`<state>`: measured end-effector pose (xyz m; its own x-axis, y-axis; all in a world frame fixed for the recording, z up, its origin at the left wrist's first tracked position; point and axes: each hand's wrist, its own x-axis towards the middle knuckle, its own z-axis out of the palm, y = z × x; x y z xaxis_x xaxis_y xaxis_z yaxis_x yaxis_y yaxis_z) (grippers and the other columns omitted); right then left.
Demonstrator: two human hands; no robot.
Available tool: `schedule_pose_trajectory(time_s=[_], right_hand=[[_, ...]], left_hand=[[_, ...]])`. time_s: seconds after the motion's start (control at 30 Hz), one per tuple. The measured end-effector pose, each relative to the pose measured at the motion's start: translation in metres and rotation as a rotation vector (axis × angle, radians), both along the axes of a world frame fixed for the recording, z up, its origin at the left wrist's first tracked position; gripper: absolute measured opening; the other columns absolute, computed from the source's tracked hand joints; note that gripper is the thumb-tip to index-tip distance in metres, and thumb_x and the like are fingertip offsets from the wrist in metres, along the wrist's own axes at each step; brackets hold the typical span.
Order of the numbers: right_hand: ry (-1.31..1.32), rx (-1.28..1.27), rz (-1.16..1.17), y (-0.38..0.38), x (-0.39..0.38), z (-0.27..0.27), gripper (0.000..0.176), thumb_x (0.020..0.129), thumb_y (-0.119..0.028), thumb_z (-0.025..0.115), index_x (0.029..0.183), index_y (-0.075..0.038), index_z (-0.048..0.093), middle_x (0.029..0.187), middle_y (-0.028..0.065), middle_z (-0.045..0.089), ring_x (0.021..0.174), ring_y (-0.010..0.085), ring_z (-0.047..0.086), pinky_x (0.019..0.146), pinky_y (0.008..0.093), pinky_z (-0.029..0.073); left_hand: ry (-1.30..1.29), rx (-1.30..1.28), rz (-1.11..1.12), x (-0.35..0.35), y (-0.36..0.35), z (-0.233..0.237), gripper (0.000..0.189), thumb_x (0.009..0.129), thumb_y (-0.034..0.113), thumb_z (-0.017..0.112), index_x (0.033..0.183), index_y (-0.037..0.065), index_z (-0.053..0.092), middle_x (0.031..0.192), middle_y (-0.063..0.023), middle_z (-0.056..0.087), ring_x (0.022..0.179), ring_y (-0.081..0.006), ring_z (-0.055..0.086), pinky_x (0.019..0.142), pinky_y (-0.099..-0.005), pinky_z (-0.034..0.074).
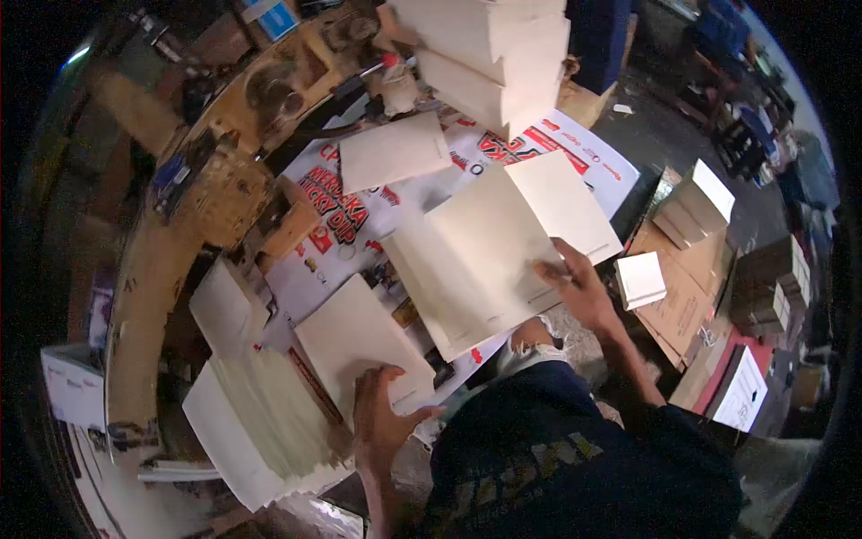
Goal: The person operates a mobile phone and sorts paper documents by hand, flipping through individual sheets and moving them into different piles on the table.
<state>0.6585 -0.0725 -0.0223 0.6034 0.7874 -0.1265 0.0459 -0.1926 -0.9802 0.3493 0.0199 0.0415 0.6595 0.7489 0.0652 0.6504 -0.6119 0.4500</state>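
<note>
My right hand [575,283] is at the lower right edge of an open paper booklet [489,260], its thumb over the page and fingers at the edge. My left hand [382,409] has thumb and fingers spread apart at the lower edge of a cream sheet or booklet [359,337]. Left of that hand lies a fanned stack of papers [269,422]. Another pale booklet [395,153] rests on the printed poster [305,269] farther back. A white sheet [566,202] lies beside the open booklet on its right.
A tall stack of cream paper [489,54] stands at the back. Wooden blocks [224,193] are at the left, with a folded booklet [229,305] below them. At the right, cardboard [678,287] bears small bound stacks [696,207]. A metal-tipped container [400,90] stands behind.
</note>
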Motion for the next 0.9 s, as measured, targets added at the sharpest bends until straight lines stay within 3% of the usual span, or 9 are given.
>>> schedule_pose_trajectory(time_s=[0.13,0.23,0.4,0.47,0.53,0.6,0.63,0.73,0.9], right_hand=[[-0.058,-0.016,0.054,0.018,-0.005,-0.037,0.059,0.091,-0.027,0.065,0.135,0.004,0.043,0.129,0.0186,0.054,0.117,0.0254,0.054,0.098,0.0333,0.044],[0.614,-0.172,0.004,0.022,-0.012,0.029,0.066,0.090,-0.033,0.066,0.136,0.006,0.039,0.130,0.0216,0.053,0.122,0.0268,0.050,0.103,0.0339,0.039],[0.053,-0.162,0.117,0.024,-0.022,-0.021,0.064,0.089,-0.022,0.067,0.138,0.005,0.037,0.129,0.0183,0.051,0.117,0.0235,0.052,0.099,0.0319,0.041],[0.494,-0.017,0.187,0.025,-0.033,-0.007,0.079,0.090,-0.024,0.066,0.147,0.001,0.018,0.138,0.0262,0.039,0.117,0.0326,0.053,0.096,0.0376,0.050],[-0.823,0.180,0.498,0.017,-0.029,-0.061,0.073,0.094,-0.018,0.058,0.149,-0.007,0.012,0.139,0.0252,0.038,0.118,0.0351,0.052,0.084,0.0447,0.058],[0.651,0.082,0.391,0.027,-0.086,-0.005,0.066,0.098,-0.017,0.051,0.150,-0.011,0.011,0.140,0.0211,0.038,0.121,0.0369,0.048,0.084,0.0462,0.057],[0.601,0.048,0.436,0.034,-0.111,0.006,0.067,0.098,-0.018,0.050,0.150,-0.010,0.008,0.141,0.0200,0.037,0.124,0.0362,0.046,0.091,0.0433,0.053],[0.459,0.133,0.706,0.048,-0.154,-0.027,0.069,0.100,-0.020,0.048,0.150,-0.006,0.003,0.146,0.0185,0.030,0.131,0.0316,0.038,0.105,0.0365,0.040],[0.512,0.351,0.829,0.068,-0.201,-0.083,0.069,0.093,0.000,0.046,0.150,-0.002,0.007,0.155,0.0140,0.016,0.134,0.0195,0.032,0.109,0.0315,0.031]], left_hand=[[-0.151,-0.215,0.047,-0.033,0.006,-0.041,0.033,0.075,0.018,0.077,0.099,0.000,0.062,0.095,-0.0143,0.063,0.084,-0.0298,0.063,0.074,-0.0374,0.051],[-0.095,-0.376,0.168,-0.053,0.007,-0.035,0.024,0.086,0.013,0.067,0.104,-0.002,0.060,0.093,-0.0134,0.064,0.081,-0.0281,0.064,0.073,-0.0348,0.052],[-0.353,-0.511,0.649,-0.084,-0.010,-0.040,0.022,0.094,0.013,0.058,0.113,0.001,0.061,0.105,-0.0121,0.065,0.092,-0.0217,0.064,0.074,-0.0329,0.054],[-1.092,-0.437,0.739,-0.107,-0.017,-0.076,0.030,0.097,0.018,0.053,0.123,0.005,0.056,0.120,-0.0145,0.058,0.111,-0.0248,0.055,0.091,-0.0387,0.046],[-1.543,-0.455,0.716,-0.114,-0.018,-0.088,0.035,0.099,0.023,0.049,0.130,0.007,0.053,0.128,-0.0159,0.053,0.121,-0.0270,0.049,0.101,-0.0423,0.040],[-1.595,-0.468,0.774,-0.126,-0.016,-0.105,0.041,0.100,0.030,0.043,0.133,0.006,0.049,0.133,-0.0160,0.050,0.125,-0.0278,0.045,0.106,-0.0452,0.032],[-1.611,-0.472,0.793,-0.129,-0.014,-0.108,0.043,0.101,0.033,0.040,0.134,0.006,0.048,0.135,-0.0160,0.049,0.126,-0.0281,0.044,0.108,-0.0462,0.030],[-0.242,-0.484,0.828,-0.116,0.015,-0.096,0.051,0.102,0.038,0.033,0.140,0.005,0.040,0.144,-0.0152,0.040,0.131,-0.0330,0.039,0.111,-0.0455,0.026],[-0.002,-0.055,0.612,-0.116,0.015,-0.076,0.065,0.095,0.038,0.054,0.144,0.002,0.031,0.145,-0.0193,0.037,0.132,-0.0346,0.038,0.107,-0.0393,0.032]])
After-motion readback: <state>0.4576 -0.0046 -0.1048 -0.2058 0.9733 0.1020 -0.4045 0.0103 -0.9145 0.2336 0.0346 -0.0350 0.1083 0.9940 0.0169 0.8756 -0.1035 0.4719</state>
